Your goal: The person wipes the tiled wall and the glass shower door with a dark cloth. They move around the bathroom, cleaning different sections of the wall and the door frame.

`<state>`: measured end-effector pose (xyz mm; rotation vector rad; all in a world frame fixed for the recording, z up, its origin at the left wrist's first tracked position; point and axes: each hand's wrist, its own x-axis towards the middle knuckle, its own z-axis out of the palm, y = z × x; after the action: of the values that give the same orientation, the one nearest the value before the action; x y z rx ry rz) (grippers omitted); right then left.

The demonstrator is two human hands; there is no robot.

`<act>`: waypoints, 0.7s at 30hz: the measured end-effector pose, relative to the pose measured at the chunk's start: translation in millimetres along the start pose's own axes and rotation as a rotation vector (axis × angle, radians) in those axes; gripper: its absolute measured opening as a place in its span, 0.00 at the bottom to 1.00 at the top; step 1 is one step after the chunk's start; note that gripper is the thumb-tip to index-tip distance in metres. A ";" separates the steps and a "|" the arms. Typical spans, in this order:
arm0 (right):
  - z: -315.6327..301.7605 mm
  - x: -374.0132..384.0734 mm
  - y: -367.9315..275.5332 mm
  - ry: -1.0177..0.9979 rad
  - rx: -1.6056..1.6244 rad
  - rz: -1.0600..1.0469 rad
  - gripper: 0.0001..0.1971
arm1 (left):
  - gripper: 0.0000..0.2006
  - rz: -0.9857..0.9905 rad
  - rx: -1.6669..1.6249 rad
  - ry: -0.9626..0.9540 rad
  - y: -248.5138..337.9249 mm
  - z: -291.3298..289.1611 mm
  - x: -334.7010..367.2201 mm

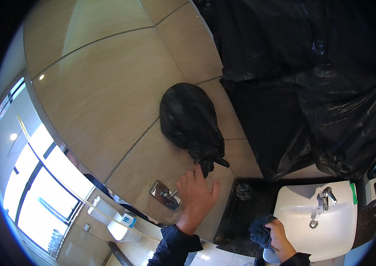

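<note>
L hand (196,191) at blk bag (188,116), R hand (281,238) w/ dk cloth (260,231)

L hand: fingers loosely spread, thumb out, tips at bag's gathered end; can't tell if touching. Bag's on tiled wall (94,84) just above that hand; metal plate (160,195) just L. R hand: closed round cloth, bunched L of it; white sink (341,237) to R, blk table (234,226) upper L.
</note>
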<state>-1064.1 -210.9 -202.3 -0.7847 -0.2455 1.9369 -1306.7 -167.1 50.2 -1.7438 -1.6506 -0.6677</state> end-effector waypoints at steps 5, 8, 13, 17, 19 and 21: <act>-8.0 -4.4 6.8 0.004 -0.041 0.021 0.15 | 0.29 -0.006 -0.057 0.008 3.6 -11.0 -3.3; -0.9 -21.6 2.4 0.018 -0.065 0.012 0.17 | 0.25 0.021 -0.135 0.029 5.9 -19.1 -8.3; -0.3 -39.9 9.6 0.001 -0.041 0.027 0.17 | 0.21 0.113 -0.284 0.033 0.7 -30.2 -17.9; 3.2 -52.0 25.0 0.010 -0.058 0.023 0.16 | 0.17 0.193 -0.346 0.028 -3.0 -51.1 -25.1; -2.0 -50.6 37.7 0.004 -0.087 -0.020 0.16 | 0.17 0.203 -0.390 0.003 -4.8 -60.1 -27.7; -10.8 -44.8 50.4 -0.007 -0.124 -0.075 0.16 | 0.18 0.214 -0.440 0.006 -6.1 -62.6 -33.7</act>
<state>-1080.7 -275.7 -216.3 -0.8385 -0.3973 1.8678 -1311.5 -236.1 67.8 -2.1840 -1.3535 -0.9855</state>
